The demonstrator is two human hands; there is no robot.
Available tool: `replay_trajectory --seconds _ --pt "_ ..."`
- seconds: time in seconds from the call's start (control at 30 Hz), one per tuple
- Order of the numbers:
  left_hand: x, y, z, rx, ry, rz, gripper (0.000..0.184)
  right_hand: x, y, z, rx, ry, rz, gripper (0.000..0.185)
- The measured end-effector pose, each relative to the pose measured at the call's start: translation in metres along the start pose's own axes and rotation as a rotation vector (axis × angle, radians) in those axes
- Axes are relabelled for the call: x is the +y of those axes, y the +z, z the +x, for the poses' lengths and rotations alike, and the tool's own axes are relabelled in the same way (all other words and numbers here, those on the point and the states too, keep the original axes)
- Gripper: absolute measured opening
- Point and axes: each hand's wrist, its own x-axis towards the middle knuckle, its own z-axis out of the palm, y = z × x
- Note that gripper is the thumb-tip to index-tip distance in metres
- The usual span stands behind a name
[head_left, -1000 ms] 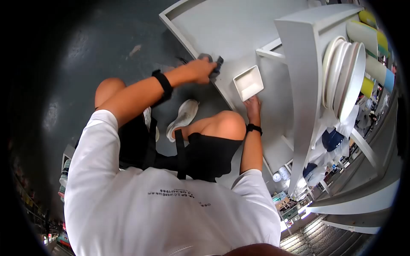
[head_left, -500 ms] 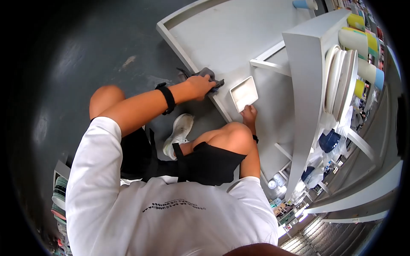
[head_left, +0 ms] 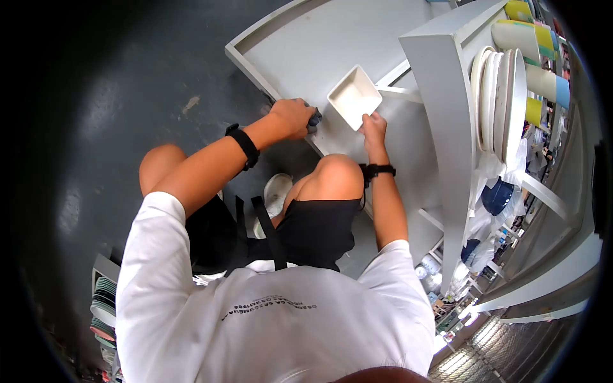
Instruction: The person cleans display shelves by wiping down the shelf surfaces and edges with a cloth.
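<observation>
My left hand [head_left: 294,119] is closed on a dark grey cloth [head_left: 314,117] at the front edge of the low grey shelf [head_left: 281,41]. Most of the cloth is hidden by the fingers. In my right hand [head_left: 374,127] is a white square bowl [head_left: 354,97], pinched at its near corner between thumb and fingers. The bowl is tilted, its hollow side facing the camera, above the shelf surface and close to a white crossbar [head_left: 399,94]. A gap separates the two hands.
On the right, an upright grey panel [head_left: 440,153] borders a shelf with stacked white plates [head_left: 500,105], yellow and blue cups and a dark blue bowl [head_left: 497,196]. My bent knee [head_left: 335,175] is just below the shelf edge. More stacked plates [head_left: 103,305] stand at lower left.
The white bowl has moved up and away from my body with my right hand, and its tilt has changed. My left hand has shifted slightly along the shelf edge with the cloth.
</observation>
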Motion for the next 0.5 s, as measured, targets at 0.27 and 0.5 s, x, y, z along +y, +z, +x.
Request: replay_trajectory --seconds 0.27,0.5 --pt "-0.019 -0.034 -0.015 0.124 -0.125 -0.072 0.042 -0.058 0.08 0.063 0.072 -0.076 -0.086 0.023" --pt "-0.033 -0.072 -0.022 0.277 -0.174 -0.26 0.04 -0.055 0.09 0.088 0.051 -0.029 -0.028 0.029"
